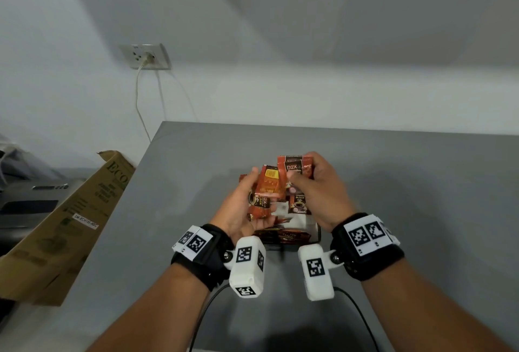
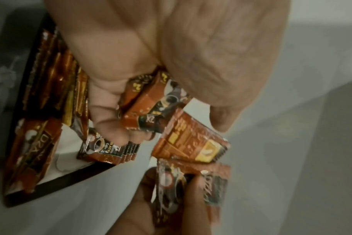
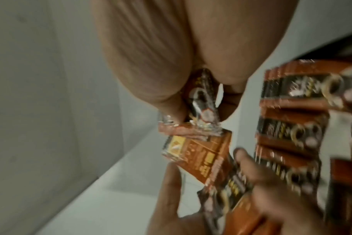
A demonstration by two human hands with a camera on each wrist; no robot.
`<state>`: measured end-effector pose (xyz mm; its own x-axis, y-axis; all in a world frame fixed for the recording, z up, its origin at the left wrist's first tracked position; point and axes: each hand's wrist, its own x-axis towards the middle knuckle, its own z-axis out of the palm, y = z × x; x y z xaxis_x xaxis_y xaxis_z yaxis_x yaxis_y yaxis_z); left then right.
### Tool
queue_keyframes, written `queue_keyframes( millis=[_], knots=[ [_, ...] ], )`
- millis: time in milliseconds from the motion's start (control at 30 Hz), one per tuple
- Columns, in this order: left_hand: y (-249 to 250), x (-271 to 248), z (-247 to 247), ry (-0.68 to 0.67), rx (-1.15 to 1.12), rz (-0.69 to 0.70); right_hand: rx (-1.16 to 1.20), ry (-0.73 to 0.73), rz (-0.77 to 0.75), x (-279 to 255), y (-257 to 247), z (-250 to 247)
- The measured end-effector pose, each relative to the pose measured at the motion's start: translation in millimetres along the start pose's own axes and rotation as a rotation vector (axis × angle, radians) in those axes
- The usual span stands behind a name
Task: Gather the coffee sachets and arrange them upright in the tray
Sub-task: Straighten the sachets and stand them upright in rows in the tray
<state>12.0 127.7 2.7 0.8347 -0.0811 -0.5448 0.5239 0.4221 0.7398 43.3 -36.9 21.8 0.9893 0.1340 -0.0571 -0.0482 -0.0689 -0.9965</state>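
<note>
Mid-task, we judge. Our left hand [image 1: 243, 205] curls round a loose bundle of sachets [image 1: 265, 194], thumb on one side, fingers on the other. Our right hand [image 1: 314, 183] pinches another sachet [image 1: 295, 167] by its upper part, thumb in front, held just above the tray [image 1: 317, 232].

Done so far: several sachets already stand in the tray [image 2: 50, 184], packed on edge in a row along one side, with one more leaning against the near end. Left to do: seat the ones in both hands. The grey table [image 1: 393, 183] shows no stray sachets, though our hands hide part of it.

Materials: sachets are small flat rectangles of glossy foil, orange-red with black panels and a coffee-cup print, crimped and serrated at the ends; they crease and fan apart easily. The tray looks rigid, white inside with a dark rim, low-walled.
</note>
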Motion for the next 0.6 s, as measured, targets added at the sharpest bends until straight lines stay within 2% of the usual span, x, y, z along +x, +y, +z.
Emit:
queue_keyframes(
  millis=[33, 100, 167, 233, 333, 400, 500, 600],
  knots=[
    [1, 2, -3, 0.003, -0.018, -0.048, -0.118, -0.016, -0.086, -1, -3, -4],
    [2, 4, -7, 0.039, -0.062, -0.094, -0.352, -0.156, -0.213, -6, -6, -7],
    [5, 5, -6, 0.086, -0.098, -0.037, -0.431, -0.298, -0.226, -13, -6, -7],
    [7, 9, -11, 0.138, -0.098, 0.091, -0.358, -0.281, -0.165, -13, -2, -9],
    [9, 8, -12, 0.146, 0.020, 0.251, -0.090, -0.100, 0.072, -4, 4, -12],
    [8, 8, -8, 0.115, 0.077, 0.296, 0.099, -0.118, 0.202, -1, 4, -7],
    [7, 7, 4, 0.052, 0.122, 0.286, 0.154, -0.172, 0.244, -1, 4, 7],
    [11, 5, 4, 0.033, -0.018, 0.180, 0.193, -0.084, 0.258, 2, 6, 9]
  ],
)
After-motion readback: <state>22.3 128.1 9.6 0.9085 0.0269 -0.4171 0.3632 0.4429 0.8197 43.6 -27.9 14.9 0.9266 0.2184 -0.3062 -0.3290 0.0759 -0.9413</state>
